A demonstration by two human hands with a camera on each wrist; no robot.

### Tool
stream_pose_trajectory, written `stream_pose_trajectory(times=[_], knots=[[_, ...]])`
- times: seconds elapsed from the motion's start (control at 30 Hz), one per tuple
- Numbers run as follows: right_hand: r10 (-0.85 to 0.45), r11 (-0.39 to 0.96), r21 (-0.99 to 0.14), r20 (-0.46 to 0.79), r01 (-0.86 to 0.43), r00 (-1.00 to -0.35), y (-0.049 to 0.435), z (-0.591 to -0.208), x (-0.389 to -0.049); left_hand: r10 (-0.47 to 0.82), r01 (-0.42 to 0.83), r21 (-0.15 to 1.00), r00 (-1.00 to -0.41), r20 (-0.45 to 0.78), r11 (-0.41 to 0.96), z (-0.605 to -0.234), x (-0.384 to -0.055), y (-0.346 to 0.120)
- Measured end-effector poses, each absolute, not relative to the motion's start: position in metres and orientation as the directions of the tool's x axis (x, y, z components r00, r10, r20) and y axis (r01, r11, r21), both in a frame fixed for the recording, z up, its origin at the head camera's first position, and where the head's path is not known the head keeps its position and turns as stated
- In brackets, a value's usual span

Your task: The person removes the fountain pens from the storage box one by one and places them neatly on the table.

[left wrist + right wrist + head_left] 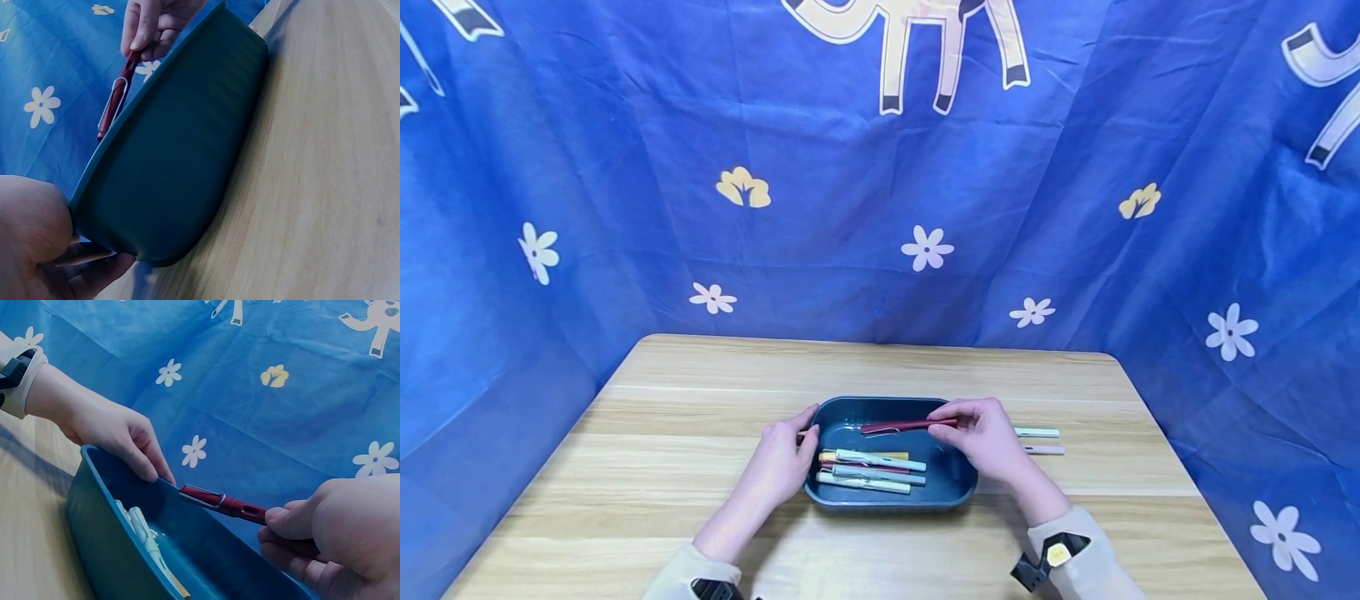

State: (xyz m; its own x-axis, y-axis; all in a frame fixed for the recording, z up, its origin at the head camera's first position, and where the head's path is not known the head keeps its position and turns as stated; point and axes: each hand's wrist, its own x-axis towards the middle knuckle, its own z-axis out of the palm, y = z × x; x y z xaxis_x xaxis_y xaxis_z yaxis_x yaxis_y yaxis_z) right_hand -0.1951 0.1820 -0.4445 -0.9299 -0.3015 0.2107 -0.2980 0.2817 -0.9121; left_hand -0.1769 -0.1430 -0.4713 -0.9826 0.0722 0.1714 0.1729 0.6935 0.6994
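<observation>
A dark teal tray (891,505) with raised walls stands on the table. My left hand (778,462) grips its left end, the thumb over the rim and the fingers outside, as the left wrist view (94,275) also shows below. My right hand (981,433) pinches a dark red pen (895,427) by one end, thumb against fingers. That pen, with a wire clip (203,496), is held level over the far part of the tray. Inside the tray several pens lie side by side, among them a pale blue pen (880,459), a grey-blue pen (880,475) and a whitish pen (865,483).
Right of the tray, partly behind my right hand, a pale mint pen (1037,432) and a pale lilac pen (1045,450) lie on the wooden table (700,400). A blue patterned cloth (850,208) hangs round the table's back and sides.
</observation>
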Motion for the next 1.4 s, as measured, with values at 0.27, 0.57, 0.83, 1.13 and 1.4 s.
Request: stream_pose_trajectory(times=[0.27, 0.57, 0.83, 1.13, 1.4], knots=[[-0.277, 0.274, -0.914, 0.221, -0.298, -0.935, 0.195, -0.441, -0.193, 0.075, 0.176, 0.698, -0.982, 0.174, 0.694, -0.471, -0.177, -0.143], [-0.245, 0.283, -0.913, 0.228, -0.295, -0.942, 0.214, -0.434, -0.187, 0.075, 0.177, 0.698, -0.982, 0.174, 0.694, -0.471, -0.177, -0.143], [-0.224, 0.226, -0.931, 0.239, -0.288, -0.945, 0.231, -0.435, -0.183, 0.082, 0.188, 0.694, -0.98, 0.184, 0.695, -0.472, -0.177, -0.143], [-0.164, 0.234, -0.938, 0.222, -0.256, -0.961, 0.249, -0.433, -0.178, 0.086, 0.195, 0.691, -0.978, 0.19, 0.696, -0.473, -0.177, -0.143], [-0.143, 0.271, -0.925, 0.236, -0.267, -0.961, 0.262, -0.435, -0.176, 0.082, 0.188, 0.695, -0.98, 0.183, 0.694, -0.474, -0.178, -0.143]])
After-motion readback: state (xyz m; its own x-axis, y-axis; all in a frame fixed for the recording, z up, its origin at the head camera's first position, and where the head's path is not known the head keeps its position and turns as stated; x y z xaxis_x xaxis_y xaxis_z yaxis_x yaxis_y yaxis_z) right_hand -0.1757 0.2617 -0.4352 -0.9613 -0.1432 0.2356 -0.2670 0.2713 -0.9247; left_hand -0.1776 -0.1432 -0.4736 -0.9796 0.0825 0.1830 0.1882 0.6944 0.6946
